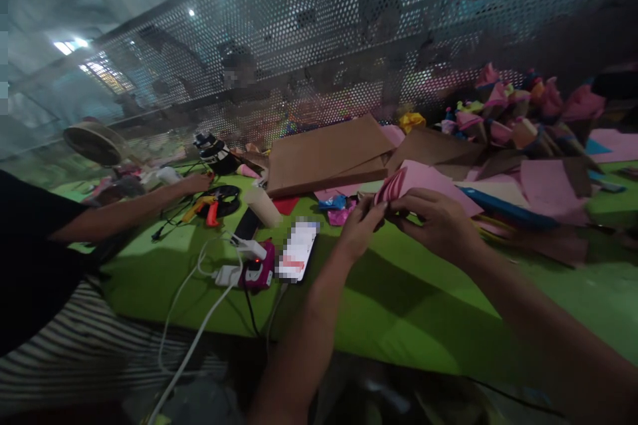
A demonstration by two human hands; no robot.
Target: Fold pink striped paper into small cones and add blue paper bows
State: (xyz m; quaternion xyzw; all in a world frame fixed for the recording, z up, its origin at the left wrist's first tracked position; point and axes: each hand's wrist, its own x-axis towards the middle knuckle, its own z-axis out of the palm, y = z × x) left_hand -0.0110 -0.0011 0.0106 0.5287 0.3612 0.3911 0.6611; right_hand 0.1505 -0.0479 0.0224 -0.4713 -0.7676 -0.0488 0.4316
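My left hand (359, 229) and my right hand (434, 220) meet over the green table (399, 292), both pinched on a folded pink paper piece (393, 187) held between them. The fingers of each hand are closed on the paper's lower edge. Behind the piece lie loose pink sheets (438, 179) and brown cardboard (326, 152).
A phone (298, 251) lies left of my hands beside a magenta charger block (259, 271) with white cables. A co-worker's arm (134, 209) reaches from the left toward an orange-handled tool (209, 207). Finished paper crafts (513, 112) pile at the back right before a perforated screen (349, 32).
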